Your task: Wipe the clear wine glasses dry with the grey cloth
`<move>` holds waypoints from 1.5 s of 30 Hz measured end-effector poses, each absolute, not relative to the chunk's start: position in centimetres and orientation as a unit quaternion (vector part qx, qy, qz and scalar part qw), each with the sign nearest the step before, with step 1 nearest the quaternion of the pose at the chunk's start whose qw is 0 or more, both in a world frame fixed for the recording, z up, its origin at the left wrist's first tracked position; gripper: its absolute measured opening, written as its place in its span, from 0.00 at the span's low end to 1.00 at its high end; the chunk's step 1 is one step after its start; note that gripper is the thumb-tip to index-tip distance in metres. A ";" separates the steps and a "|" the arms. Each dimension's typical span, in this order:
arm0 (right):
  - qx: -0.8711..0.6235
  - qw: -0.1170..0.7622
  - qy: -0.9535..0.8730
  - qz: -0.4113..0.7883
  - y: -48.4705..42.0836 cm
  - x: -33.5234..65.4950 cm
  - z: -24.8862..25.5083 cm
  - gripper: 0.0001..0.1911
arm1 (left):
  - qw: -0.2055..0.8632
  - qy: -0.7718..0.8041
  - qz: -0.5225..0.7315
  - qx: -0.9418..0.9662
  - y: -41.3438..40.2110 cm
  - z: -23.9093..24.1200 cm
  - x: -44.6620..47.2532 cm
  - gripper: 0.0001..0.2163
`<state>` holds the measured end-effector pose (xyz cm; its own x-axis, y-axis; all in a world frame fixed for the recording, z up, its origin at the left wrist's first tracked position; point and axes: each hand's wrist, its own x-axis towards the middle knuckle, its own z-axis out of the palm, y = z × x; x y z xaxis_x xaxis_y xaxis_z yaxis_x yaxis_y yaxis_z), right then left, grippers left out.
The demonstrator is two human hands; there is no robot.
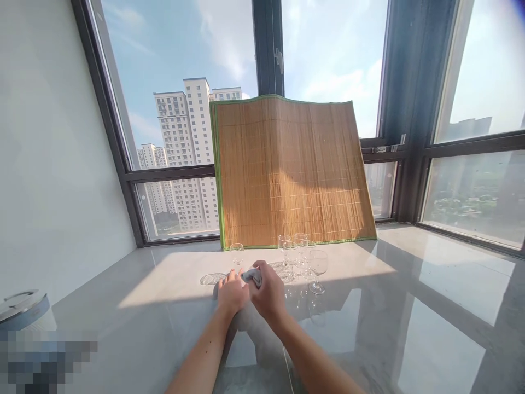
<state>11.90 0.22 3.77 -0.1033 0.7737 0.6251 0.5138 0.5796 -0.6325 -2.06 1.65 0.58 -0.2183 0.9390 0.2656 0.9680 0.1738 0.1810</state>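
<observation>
Gripping a pale cloth (251,277), the right hand (268,290) is, in the head view, closed beside the left hand (233,294) above a shiny grey counter (156,334). The two hands are close together; the left fingers reach near the cloth, but I cannot tell whether they hold something. One clear glass (237,253) is just beyond the left hand, its lower part hidden. To the right, several stemmed glasses (318,264) stand upright in a group. Behind them, a brown mat (287,164) with green edges leans against the window (176,49).
</observation>
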 end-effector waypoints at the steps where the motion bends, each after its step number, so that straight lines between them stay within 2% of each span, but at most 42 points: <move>1: -0.489 0.459 -0.731 0.123 0.8 12.6 4.0 0.13 | 0.058 -0.766 -0.162 -0.620 1.7 0.6 -1.9 0.16; 3: -0.573 0.349 -0.731 0.123 2.0 13.9 4.3 0.10 | 0.071 -0.764 -0.171 -0.618 2.1 0.5 -1.8 0.17; 5: -0.631 0.246 -0.724 0.131 3.0 14.9 4.3 0.11 | 0.063 -0.759 -0.176 -0.624 2.4 0.3 -1.9 0.18; 8: -0.669 0.192 -0.706 0.131 3.7 15.6 4.0 0.18 | 0.050 -0.749 -0.179 -0.636 2.8 -0.1 -2.3 0.20; 13: -0.696 0.189 -0.683 0.117 3.9 15.8 3.8 0.23 | 0.022 -0.749 -0.168 -0.640 2.9 -0.6 -2.6 0.24; 18: -0.708 0.131 -0.675 0.161 4.7 16.2 3.4 0.26 | 0.028 -0.767 -0.164 -0.620 2.7 -0.2 -2.1 0.24; 34: -0.674 0.131 -0.708 0.165 5.6 16.2 2.5 0.20 | 0.028 -0.745 -0.178 -0.643 2.2 0.0 -1.6 0.18; 45: -0.590 0.182 -0.773 0.143 5.5 15.4 2.1 0.15 | 0.042 -0.695 -0.271 -0.664 3.0 0.2 -1.6 0.11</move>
<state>15.43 5.49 2.11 -0.2366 0.9651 0.1120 0.8611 0.2617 -0.4359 -1.61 3.03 0.20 -0.1140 0.9007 0.4193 0.9466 -0.0297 0.3211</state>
